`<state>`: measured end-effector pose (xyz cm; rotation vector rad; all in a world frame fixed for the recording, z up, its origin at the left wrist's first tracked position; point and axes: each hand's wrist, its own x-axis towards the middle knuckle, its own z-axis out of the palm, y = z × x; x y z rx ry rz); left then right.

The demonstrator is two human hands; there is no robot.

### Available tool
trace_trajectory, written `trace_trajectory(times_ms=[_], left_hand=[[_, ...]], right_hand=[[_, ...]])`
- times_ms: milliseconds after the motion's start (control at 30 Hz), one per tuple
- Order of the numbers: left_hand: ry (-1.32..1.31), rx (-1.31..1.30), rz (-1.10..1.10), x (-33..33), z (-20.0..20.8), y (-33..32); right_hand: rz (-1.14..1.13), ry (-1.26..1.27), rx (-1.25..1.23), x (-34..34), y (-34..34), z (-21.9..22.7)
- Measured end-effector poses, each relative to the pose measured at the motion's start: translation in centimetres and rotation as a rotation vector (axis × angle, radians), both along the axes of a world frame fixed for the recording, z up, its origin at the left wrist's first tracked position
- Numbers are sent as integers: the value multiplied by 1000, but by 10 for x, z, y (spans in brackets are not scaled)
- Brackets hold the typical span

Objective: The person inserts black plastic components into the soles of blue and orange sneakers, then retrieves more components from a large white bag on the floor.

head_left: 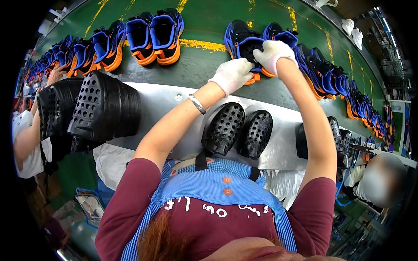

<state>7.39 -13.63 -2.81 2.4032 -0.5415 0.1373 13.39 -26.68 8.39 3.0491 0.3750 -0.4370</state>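
Observation:
A black and blue sneaker [238, 35] with an orange sole stands on the green surface in front of me, its heel toward me. My left hand [234, 75], in a white glove, is closed on the heel's left side. From the right, my right hand [274, 55], also gloved, bends its fingers in at the collar and looks closed on the sneaker's edge. Its fingertips are partly hidden. The matching sneaker [279, 34] sits just behind my right hand. Nearer me, two black perforated toe-shaped forms [224, 126] lie on a metal ledge [174, 102].
Several sneakers [165, 37] line the green work surface [202, 21] to the left, with more [320, 71] to the right. Stacked black perforated forms [106, 106] stand on the ledge at left. Another person's hand [55, 75] reaches toward sneakers at far left; a person [383, 180] is at right.

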Motion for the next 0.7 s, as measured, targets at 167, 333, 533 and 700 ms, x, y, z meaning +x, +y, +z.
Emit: trace_trajectory(times_ms=[167, 333, 533, 700], left_hand=[[374, 240, -41, 17, 12, -3], [444, 248, -55, 33, 1, -1], [636, 293, -89, 41, 33, -4], [450, 347, -66, 37, 0, 5]], right_hand=[[-55, 16, -37, -6, 22, -35], [-73, 42, -6, 1, 37, -43], [23, -93, -35, 38, 37, -74], [109, -96, -79, 22, 52, -54]])
